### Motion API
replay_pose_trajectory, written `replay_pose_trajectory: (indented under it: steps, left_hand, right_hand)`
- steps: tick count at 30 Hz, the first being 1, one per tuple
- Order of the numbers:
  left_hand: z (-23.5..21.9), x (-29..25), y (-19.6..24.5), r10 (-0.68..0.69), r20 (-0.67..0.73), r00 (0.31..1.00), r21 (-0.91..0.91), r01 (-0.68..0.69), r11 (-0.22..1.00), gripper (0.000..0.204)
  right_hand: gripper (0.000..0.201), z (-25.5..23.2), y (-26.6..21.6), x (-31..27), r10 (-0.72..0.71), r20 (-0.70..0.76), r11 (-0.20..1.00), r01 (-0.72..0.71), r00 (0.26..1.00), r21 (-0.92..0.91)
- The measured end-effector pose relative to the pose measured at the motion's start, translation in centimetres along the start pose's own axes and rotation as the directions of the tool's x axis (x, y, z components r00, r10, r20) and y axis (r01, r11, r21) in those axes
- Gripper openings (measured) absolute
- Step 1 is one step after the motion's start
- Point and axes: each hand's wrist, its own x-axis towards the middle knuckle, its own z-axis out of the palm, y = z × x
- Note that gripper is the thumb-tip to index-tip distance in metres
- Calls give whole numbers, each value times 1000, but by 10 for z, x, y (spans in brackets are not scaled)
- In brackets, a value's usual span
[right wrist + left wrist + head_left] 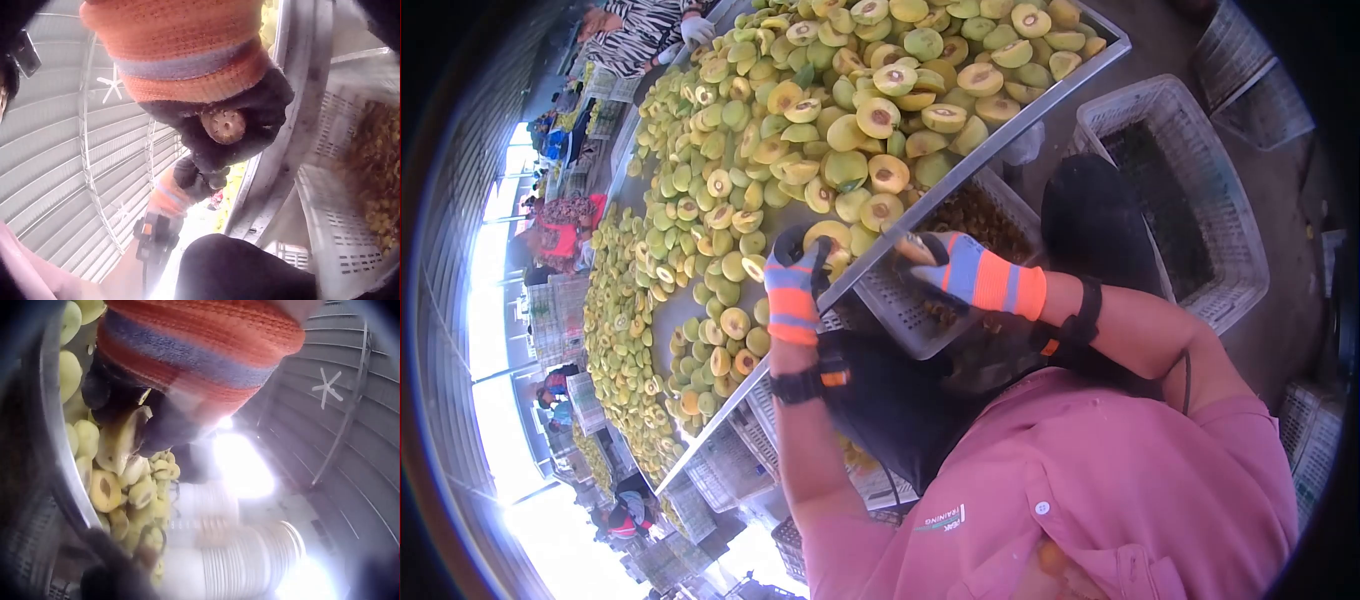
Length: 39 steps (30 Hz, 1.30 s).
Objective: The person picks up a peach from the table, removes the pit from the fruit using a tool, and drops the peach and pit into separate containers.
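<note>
Many halved green-yellow fruits [880, 117], several with brown centres, cover a metal-rimmed table [1010, 118]. At its near edge the left hand [794, 290], in an orange, grey and black glove, pinches a fruit half [116, 440] between thumb and fingers. The right hand [968, 272], gloved alike, is just across the metal rim from the left one. Its fingers are curled round a tool, whose round brown handle end [226, 126] shows in the right wrist view; the tool's far end is hidden.
Below the rim stands a crate [920, 325] with brown bits in it. A larger white crate [1240, 225] is at the right, beside the person's dark-clad knee [1100, 215]. Other people [565, 235] and stacked crates [555, 320] line the table's far side.
</note>
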Motion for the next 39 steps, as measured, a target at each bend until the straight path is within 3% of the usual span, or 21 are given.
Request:
replay_pose_trajectory:
  steps: [2, 3, 6, 7, 10, 11, 12, 14, 15, 17, 18, 20, 23, 25, 26, 27, 30, 33, 35, 37, 39]
  left_hand:
    - [15, -29, 3, 118, -10, 993, -77, -118, 990, 26]
    - [25, -39, 3, 176, -12, 984, -120, -176, 977, 26]
    - [53, -58, -2, 103, 0, 995, -224, -100, 969, 32]
    - [59, -71, 12, 3, 16, 1000, -220, 1, 975, 28]
    - [57, -77, 9, -90, 145, 985, -619, 161, 768, 30]
    - [60, -74, 0, 41, 115, 992, -515, 24, 857, 33]
    - [62, -70, -10, 171, 84, 982, -402, -124, 907, 38]
    - [64, -61, -26, 348, 170, 922, -198, -314, 928, 38]
    - [68, -59, -29, 90, 193, 977, -535, 28, 845, 36]
    - [72, -63, -31, 283, 81, 956, -171, -266, 949, 35]
    - [72, -64, -32, 388, 55, 920, 36, -391, 920, 35]
    - [70, -56, -42, 267, -68, 961, -133, -274, 953, 34]
    - [69, -53, -49, 188, -203, 961, -282, -241, 929, 28]
    - [73, -57, -45, 368, -266, 891, -21, -387, 922, 27]
    - [75, -61, -38, 545, -233, 806, 269, -485, 832, 29]
    - [77, -63, -34, 693, -147, 705, 529, -536, 658, 31]
    - [78, -56, -48, 680, -171, 713, 515, -523, 679, 39]
    - [81, -59, -39, 632, -145, 761, 416, -533, 737, 38]
    - [84, -53, -54, 441, -233, 867, -9, -456, 890, 32]
    - [86, -54, -55, 310, -239, 920, -235, -365, 901, 25]
    - [89, -60, -46, 264, -236, 935, -248, -321, 914, 19]
  right_hand:
    - [25, 3, 12, 9, 67, 2, 986, -66, 998, 155]
    - [24, 7, 17, 12, -25, -57, 984, 35, 998, 175]
    - [24, 7, 11, 8, -45, -91, 993, 55, 995, 109]
    - [28, 5, 7, 8, -76, -93, 988, 88, 993, 125]
    - [32, -9, -13, 1, 143, 33, 979, -146, 989, 143]
    - [34, -11, -26, -4, 205, 86, 965, -216, 975, 147]
    - [34, -9, -25, -4, 183, 99, 970, -196, 978, 144]
    - [34, -6, -13, 0, 140, 120, 978, -156, 983, 139]
    - [34, -5, 0, 5, 97, 74, 992, -102, 993, 72]
    - [34, -1, 12, 6, -167, -54, 968, 153, 984, -201]
    - [34, -1, 17, 7, -308, -87, 902, 262, 948, -342]
    - [35, -1, 11, 0, -259, -70, 892, 211, 963, -399]
    - [34, 0, 10, -2, -155, -17, 859, 126, 988, -496]
    - [34, 3, 10, -3, -75, 1, 830, 63, 997, -554]
    - [34, 5, 9, -3, -38, 1, 814, 31, 999, -580]
    - [34, 6, 7, -3, 0, 0, 796, 0, 1000, -606]
    - [35, 5, -2, -5, 54, -7, 733, -45, 998, -679]
    - [39, 6, 6, -4, 24, 5, 676, -12, 1000, -737]
    - [41, 8, 4, -6, 42, 22, 617, -9, 999, -787]
    - [38, 11, 1, -8, 55, 40, 579, 1, 998, -815]
    - [32, 13, -3, -11, 63, 58, 563, 12, 996, -826]
